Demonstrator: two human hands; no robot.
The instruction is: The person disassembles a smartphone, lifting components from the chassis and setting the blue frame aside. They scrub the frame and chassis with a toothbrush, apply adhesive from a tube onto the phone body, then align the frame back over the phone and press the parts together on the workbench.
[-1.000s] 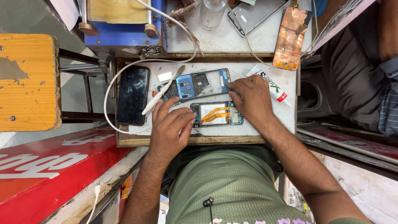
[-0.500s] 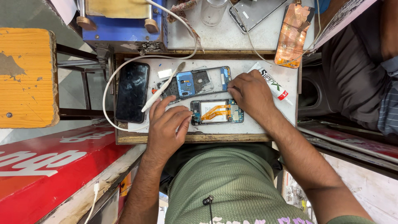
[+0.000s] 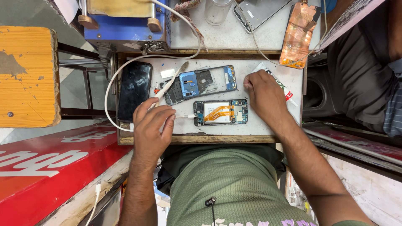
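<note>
1. My left hand (image 3: 150, 125) sits on the near-left part of the work tray (image 3: 268, 129), fingers curled loosely down. It looks like the fingertips are pinching the white cable (image 3: 109, 90) plug that runs into the opened phone (image 3: 220, 112), but honestly I can't tell if it's a real grip or just resting there.
2. That opened phone lies flat just right of my left hand, guts up, with an orange flex strip across the middle.
3. Right hand (image 3: 263, 95) is on the far side of that phone, palm down, fingers folded under, knuckles toward the blue frame (image 3: 207, 79). It covers part of a white glue tube (image 3: 279, 83). Can't see whether it's holding anything.
4. The blue frame lies just beyond the opened phone, between my two hands.
5. A white toothbrush (image 3: 171, 81) lies angled right past my left fingers, its head toward the frame.
6. A black phone (image 3: 135, 90) lies screen up, left of the brush and beyond my left hand.
7. Further back: a blue machine (image 3: 125, 31) and a copper-coloured phone back (image 3: 298, 35).
</note>
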